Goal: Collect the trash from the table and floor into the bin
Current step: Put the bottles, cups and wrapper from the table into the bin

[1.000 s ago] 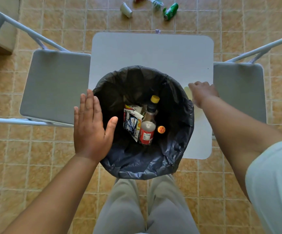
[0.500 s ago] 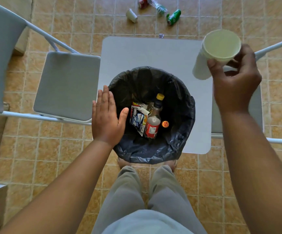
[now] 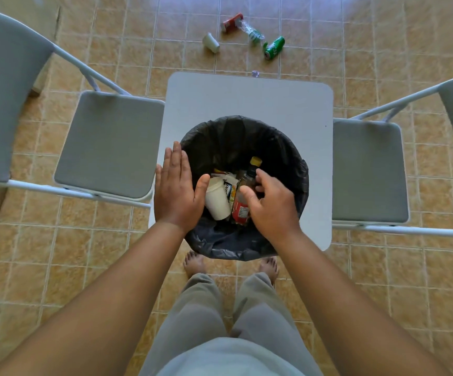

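- Four pieces of trash are lying on the floor [image 3: 138, 63] beyond the far edge of the bench [image 3: 247, 99]: a white cup [image 3: 211, 43] on its side, a red carton [image 3: 231, 22], a clear crushed bottle [image 3: 252, 31] and a green can [image 3: 274, 48], all near each other and well apart from me.
- I am judging them all light and empty. The cup is looking thin and easy to crush, so I would be pinching it gently at the rim; the can is looking stiff and smooth, best wrapped around its middle; the crushed bottle will likely be crackling and slipping, so I would take it at the neck.
- My right hand [image 3: 270, 206] is hovering over the bin [image 3: 298, 169], fingers loosely spread and curled, gripping nothing; the paper cup [image 3: 217, 199] is lying inside on the other trash, just beside a bottle with a red label [image 3: 241, 208].
- My left hand [image 3: 175, 189] is resting flat and open against the bin's left rim, holding nothing, seemingly steadying it.
- The bin, lined with a black bag, is standing on the near part of the pale bench, whose remaining top is showing bare and smooth.
- Two grey folding chairs are flanking the bench, the left chair [image 3: 105, 142] and the right chair [image 3: 369, 169]. The floor is tan tile, and I am standing barefoot right against the bench, so I am expecting to walk around a chair to reach the floor pile.
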The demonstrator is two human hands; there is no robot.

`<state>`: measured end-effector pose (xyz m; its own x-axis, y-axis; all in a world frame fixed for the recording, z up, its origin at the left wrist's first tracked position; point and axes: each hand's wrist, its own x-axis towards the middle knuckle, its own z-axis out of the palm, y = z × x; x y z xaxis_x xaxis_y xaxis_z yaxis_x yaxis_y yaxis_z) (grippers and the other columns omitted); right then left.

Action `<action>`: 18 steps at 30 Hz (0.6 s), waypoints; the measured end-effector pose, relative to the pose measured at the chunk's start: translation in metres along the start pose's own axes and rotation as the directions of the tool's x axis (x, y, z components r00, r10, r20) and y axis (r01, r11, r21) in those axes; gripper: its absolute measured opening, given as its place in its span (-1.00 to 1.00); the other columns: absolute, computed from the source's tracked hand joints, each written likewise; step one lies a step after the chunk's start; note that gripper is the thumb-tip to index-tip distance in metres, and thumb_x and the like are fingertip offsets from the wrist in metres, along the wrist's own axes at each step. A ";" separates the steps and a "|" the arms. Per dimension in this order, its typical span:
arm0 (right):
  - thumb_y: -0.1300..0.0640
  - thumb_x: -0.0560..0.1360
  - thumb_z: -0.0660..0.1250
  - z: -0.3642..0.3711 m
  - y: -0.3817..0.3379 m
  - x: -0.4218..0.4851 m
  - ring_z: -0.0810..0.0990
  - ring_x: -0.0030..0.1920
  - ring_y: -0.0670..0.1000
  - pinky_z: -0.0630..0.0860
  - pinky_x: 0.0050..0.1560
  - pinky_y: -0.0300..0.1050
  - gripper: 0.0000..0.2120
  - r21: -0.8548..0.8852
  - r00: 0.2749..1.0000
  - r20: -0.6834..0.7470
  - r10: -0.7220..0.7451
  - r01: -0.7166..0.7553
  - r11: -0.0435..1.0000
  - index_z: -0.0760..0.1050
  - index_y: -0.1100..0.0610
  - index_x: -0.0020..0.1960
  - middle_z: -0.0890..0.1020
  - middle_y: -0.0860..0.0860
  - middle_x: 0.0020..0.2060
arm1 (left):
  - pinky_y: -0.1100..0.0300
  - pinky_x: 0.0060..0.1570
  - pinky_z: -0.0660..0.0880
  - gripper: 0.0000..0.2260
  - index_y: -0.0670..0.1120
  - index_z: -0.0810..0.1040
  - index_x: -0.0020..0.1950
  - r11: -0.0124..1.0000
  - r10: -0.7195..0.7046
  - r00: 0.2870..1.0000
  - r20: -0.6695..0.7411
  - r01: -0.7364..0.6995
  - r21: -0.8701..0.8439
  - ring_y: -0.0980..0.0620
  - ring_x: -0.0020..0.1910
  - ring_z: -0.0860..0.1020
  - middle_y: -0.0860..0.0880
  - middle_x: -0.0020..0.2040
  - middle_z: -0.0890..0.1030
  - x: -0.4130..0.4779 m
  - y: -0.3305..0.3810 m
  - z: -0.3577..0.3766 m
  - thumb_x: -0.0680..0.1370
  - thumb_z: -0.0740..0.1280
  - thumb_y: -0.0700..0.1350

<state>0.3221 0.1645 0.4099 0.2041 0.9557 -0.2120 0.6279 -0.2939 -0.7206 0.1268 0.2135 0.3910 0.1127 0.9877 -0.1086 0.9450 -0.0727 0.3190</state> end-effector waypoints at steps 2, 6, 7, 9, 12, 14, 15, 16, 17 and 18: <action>0.03 0.56 0.37 -0.013 0.009 -0.001 0.59 0.16 0.05 0.54 0.22 -0.07 -0.56 -0.074 0.982 -0.125 -0.140 0.131 0.989 0.48 0.21 0.37 0.63 0.09 0.15 | -0.03 0.53 -0.11 -0.34 -0.16 0.03 0.58 1.000 0.005 1.000 -0.001 -0.005 0.007 0.01 0.58 -0.14 -0.05 0.62 -0.06 0.001 -0.001 0.001 0.62 -0.10 0.24; 0.15 0.53 0.40 -0.038 0.030 -0.002 0.48 0.34 0.19 0.40 0.38 0.06 -0.59 -0.308 0.914 -0.259 -0.312 0.228 0.924 0.51 0.26 0.33 0.58 0.18 0.24 | -0.02 0.53 -0.10 -0.34 -0.16 0.03 0.58 1.000 0.004 1.000 -0.003 -0.004 0.019 0.02 0.58 -0.14 -0.05 0.62 -0.05 0.002 -0.001 0.003 0.62 -0.11 0.25; 0.15 0.53 0.40 -0.041 0.036 -0.002 0.40 0.42 0.21 0.34 0.44 0.11 -0.55 -0.338 0.926 -0.250 -0.282 0.189 0.922 0.48 0.28 0.37 0.53 0.20 0.32 | -0.01 0.53 -0.10 -0.33 -0.16 0.03 0.58 1.000 0.004 1.000 -0.001 -0.004 0.022 0.02 0.58 -0.13 -0.05 0.62 -0.04 0.002 -0.002 0.004 0.62 -0.11 0.25; 0.14 0.56 0.38 -0.043 0.045 -0.002 0.23 0.54 0.19 0.22 0.52 0.03 -0.45 -0.326 0.966 -0.193 -0.171 0.101 0.940 0.34 0.27 0.48 0.36 0.20 0.48 | 0.00 0.53 -0.09 -0.33 -0.16 0.03 0.58 1.000 0.001 1.000 -0.002 -0.001 0.028 0.02 0.58 -0.13 -0.05 0.62 -0.04 0.002 -0.002 0.005 0.62 -0.10 0.25; 0.15 0.61 0.30 -0.039 0.052 -0.003 0.12 0.57 0.03 0.01 0.41 -0.49 -0.36 -0.208 0.990 -0.117 -0.078 0.052 0.977 0.11 0.21 0.59 0.15 0.12 0.59 | 0.01 0.53 -0.08 -0.33 -0.15 0.03 0.58 0.999 -0.002 1.000 0.000 0.002 0.036 0.02 0.58 -0.12 -0.05 0.62 -0.04 0.002 -0.002 0.005 0.62 -0.10 0.25; 0.20 0.63 0.25 -0.034 0.053 -0.004 0.10 0.52 -0.07 -0.07 0.22 -0.71 -0.38 -0.175 0.989 -0.122 -0.080 0.058 0.983 0.05 0.20 0.60 0.12 0.11 0.60 | 0.01 0.53 -0.07 -0.34 -0.15 0.04 0.58 0.999 0.000 1.000 -0.002 0.000 0.043 0.01 0.58 -0.11 -0.05 0.61 -0.04 0.002 -0.003 0.005 0.62 -0.08 0.24; 0.23 0.63 0.22 -0.033 0.053 -0.004 0.10 0.51 -0.07 -0.07 0.19 -0.73 -0.39 -0.173 0.988 -0.129 -0.083 0.060 0.983 0.05 0.21 0.60 0.12 0.12 0.60 | 0.01 0.53 -0.07 -0.35 -0.15 0.04 0.58 0.999 0.002 1.000 -0.003 -0.002 0.041 0.01 0.58 -0.11 -0.06 0.61 -0.04 0.001 -0.003 0.005 0.62 -0.06 0.23; 0.26 0.63 0.20 -0.032 0.053 -0.004 0.11 0.50 -0.06 -0.07 0.19 -0.73 -0.41 -0.173 0.987 -0.135 -0.084 0.060 0.983 0.06 0.22 0.60 0.13 0.13 0.59 | 0.01 0.53 -0.07 -0.36 -0.16 0.04 0.58 0.999 0.005 1.000 -0.005 -0.005 0.036 0.00 0.58 -0.10 -0.06 0.61 -0.04 0.001 -0.004 0.005 0.63 -0.04 0.21; 0.28 0.63 0.18 -0.031 0.053 -0.004 0.13 0.51 -0.05 -0.07 0.20 -0.72 -0.42 -0.174 0.987 -0.142 -0.081 0.056 0.983 0.07 0.22 0.59 0.14 0.13 0.59 | 0.01 0.53 -0.06 -0.38 -0.17 0.05 0.58 1.000 0.010 1.000 -0.010 -0.010 0.028 -0.01 0.58 -0.09 -0.07 0.61 -0.03 0.001 -0.003 0.004 0.63 0.00 0.18; 0.30 0.63 0.17 -0.031 0.053 -0.004 0.16 0.51 -0.02 -0.06 0.22 -0.70 -0.43 -0.178 0.986 -0.149 -0.076 0.049 0.983 0.08 0.23 0.59 0.16 0.14 0.58 | 0.01 0.53 -0.05 -0.40 -0.19 0.06 0.58 1.000 0.019 1.000 -0.018 -0.019 0.022 -0.03 0.58 -0.07 -0.09 0.61 -0.02 0.001 -0.003 0.004 0.64 0.04 0.12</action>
<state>0.3777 0.1447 0.3929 0.2653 0.9626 -0.0553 0.7607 -0.2442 -0.6015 0.1252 0.2144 0.3860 0.1251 0.9884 -0.0858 0.9491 -0.0940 0.3006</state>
